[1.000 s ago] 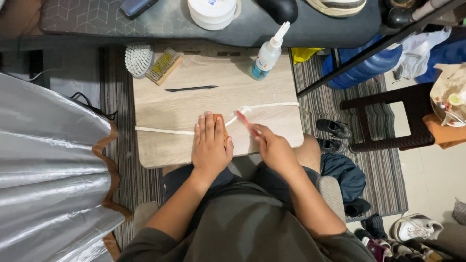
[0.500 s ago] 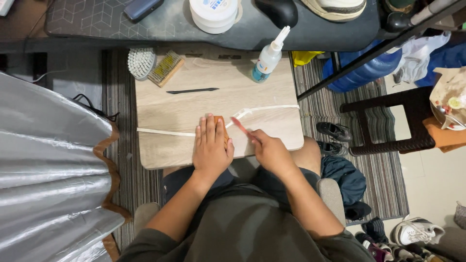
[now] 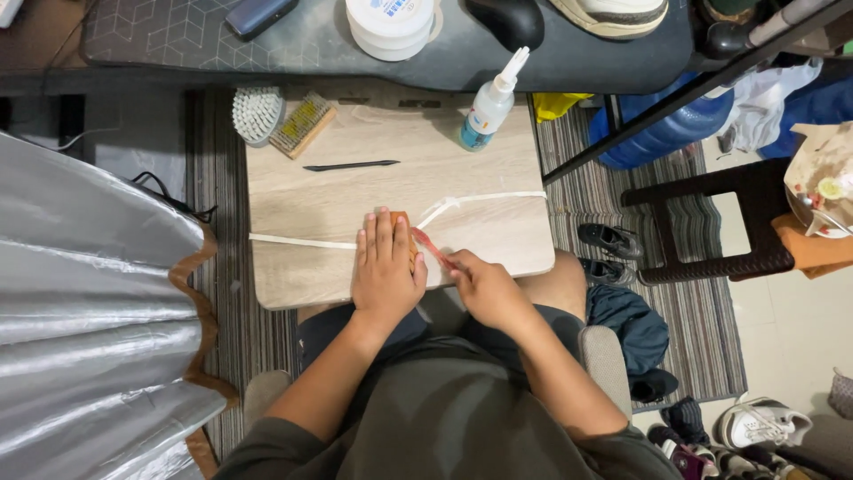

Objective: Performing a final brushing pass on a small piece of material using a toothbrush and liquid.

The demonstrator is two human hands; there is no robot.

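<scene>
The left hand (image 3: 384, 267) lies flat, fingers together & stretched out, pressing down on an orange block (image 3: 402, 222) near the front edge of the small wooden table (image 3: 302, 200); only a sliver of the block shows past the fingertips, the rest is covered, so its shape can't be made out. The right hand (image 3: 484, 286) sits just right of it at the table's front edge, fingers curled tight round the handle of a red-pink brush (image 3: 428, 247); the handle end is buried in the fist, and the head end slips in by the left hand's thumb, bristles not visible. A white lace (image 3: 484, 197) crosses the table from its left edge to its right edge, passing under the left hand, so the middle stretch is hidden. Toward the back edge: a thin black tool (image 3: 351, 165) lies flat near the centre, a white round brush (image 3: 256, 114) & a wooden brush w/ yellowish bristles (image 3: 302, 123) at the back-left corner, a spray bottle (image 3: 489, 105) w/ blue liquid at the back-right corner. Above the table a dark shelf (image 3: 178, 36) runs across, its items cut off by the top of the view. A black stool (image 3: 711, 222) stands well apart to the right.
</scene>
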